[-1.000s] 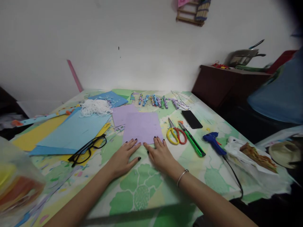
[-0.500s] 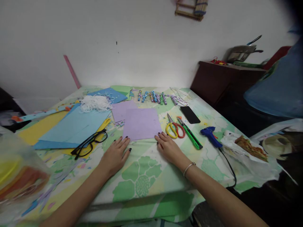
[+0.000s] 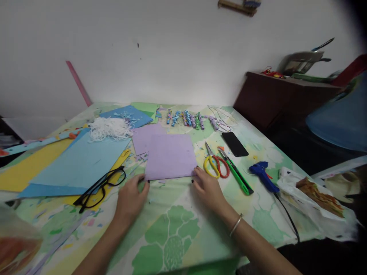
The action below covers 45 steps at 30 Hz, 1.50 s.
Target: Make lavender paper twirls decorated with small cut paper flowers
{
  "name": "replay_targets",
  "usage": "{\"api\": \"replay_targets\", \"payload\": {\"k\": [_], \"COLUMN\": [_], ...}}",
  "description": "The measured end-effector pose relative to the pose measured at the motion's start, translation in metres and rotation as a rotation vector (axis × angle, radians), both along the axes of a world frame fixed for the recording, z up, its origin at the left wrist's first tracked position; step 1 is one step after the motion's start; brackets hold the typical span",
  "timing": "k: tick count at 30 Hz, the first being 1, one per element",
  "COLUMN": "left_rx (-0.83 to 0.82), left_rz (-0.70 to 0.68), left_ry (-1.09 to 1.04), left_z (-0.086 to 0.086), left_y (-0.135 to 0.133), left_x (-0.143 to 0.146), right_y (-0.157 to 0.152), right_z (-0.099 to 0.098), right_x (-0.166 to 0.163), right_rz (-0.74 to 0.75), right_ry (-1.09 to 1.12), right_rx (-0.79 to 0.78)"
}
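A square lilac paper sheet (image 3: 170, 156) lies flat in the middle of the green-patterned table (image 3: 169, 233). My left hand (image 3: 130, 198) rests on the table at the sheet's near left corner, fingers curled with the tips at the paper's edge. At the near right corner sits my right hand (image 3: 209, 189), fingertips touching the edge. I cannot see whether either hand pinches the paper. A second lilac sheet (image 3: 145, 137) lies partly under the first.
Black glasses (image 3: 100, 187) lie left on blue and yellow sheets (image 3: 77, 164). Yellow-and-red scissors (image 3: 215, 162), a green cutter (image 3: 236, 172), a black phone (image 3: 235, 144) and a blue glue gun (image 3: 262, 173) lie right. Rolled paper pieces (image 3: 186, 119) and white shreds (image 3: 110, 129) sit behind.
Both hands slid apart from the middle of the sheet's near edge to its two near corners, and the fingers curled. The camera view shifted slightly.
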<state>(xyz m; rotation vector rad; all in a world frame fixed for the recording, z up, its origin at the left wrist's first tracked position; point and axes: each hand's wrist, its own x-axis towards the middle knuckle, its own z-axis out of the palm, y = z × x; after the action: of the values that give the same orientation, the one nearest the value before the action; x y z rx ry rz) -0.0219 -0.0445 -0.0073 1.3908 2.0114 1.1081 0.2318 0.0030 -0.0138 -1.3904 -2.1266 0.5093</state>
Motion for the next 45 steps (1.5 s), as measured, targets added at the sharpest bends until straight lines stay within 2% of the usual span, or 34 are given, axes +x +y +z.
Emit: {"api": "replay_targets", "payload": {"k": [5, 9, 14, 17, 20, 25, 28, 32, 35, 40, 45], "left_rx": [-0.065, -0.081, -0.113, -0.079, -0.030, -0.033, -0.047, -0.089, -0.084, -0.060, -0.065], "left_rz": [0.164, 0.138, -0.025, -0.092, -0.147, -0.188, -0.169, -0.193, -0.222, -0.238, -0.201], "left_ry": [-0.352, -0.664, -0.910, -0.943, -0.914, -0.831, -0.817, -0.821, -0.713, -0.512, -0.475], "left_z": [0.007, 0.009, 0.017, 0.023, 0.028, 0.025, 0.019, 0.015, 0.017, 0.023, 0.032], "left_y": [0.032, 0.048, 0.059, 0.063, 0.067, 0.063, 0.057, 0.053, 0.053, 0.051, 0.049], "left_x": [-0.007, -0.002, 0.011, 0.018, 0.025, 0.032, 0.037, 0.040, 0.037, 0.029, 0.030], "right_y": [0.025, 0.045, 0.054, 0.050, 0.044, 0.035, 0.031, 0.028, 0.029, 0.039, 0.052], "right_z": [0.003, 0.002, 0.009, 0.021, 0.028, 0.022, 0.018, 0.017, 0.018, 0.018, 0.015], "right_x": [-0.008, -0.015, -0.024, -0.029, -0.034, -0.043, -0.046, -0.048, -0.046, -0.037, -0.021], "right_rz": [-0.218, -0.326, -0.250, -0.209, -0.119, -0.160, -0.127, -0.092, -0.088, -0.196, -0.236], "right_ry": [0.659, 1.052, 1.212, 1.368, 1.536, 1.528, 1.507, 1.492, 1.492, 1.550, 1.548], "right_rx": [-0.295, -0.430, -0.456, -0.407, -0.471, -0.682, -0.741, -0.730, -0.744, -0.719, -0.701]}}
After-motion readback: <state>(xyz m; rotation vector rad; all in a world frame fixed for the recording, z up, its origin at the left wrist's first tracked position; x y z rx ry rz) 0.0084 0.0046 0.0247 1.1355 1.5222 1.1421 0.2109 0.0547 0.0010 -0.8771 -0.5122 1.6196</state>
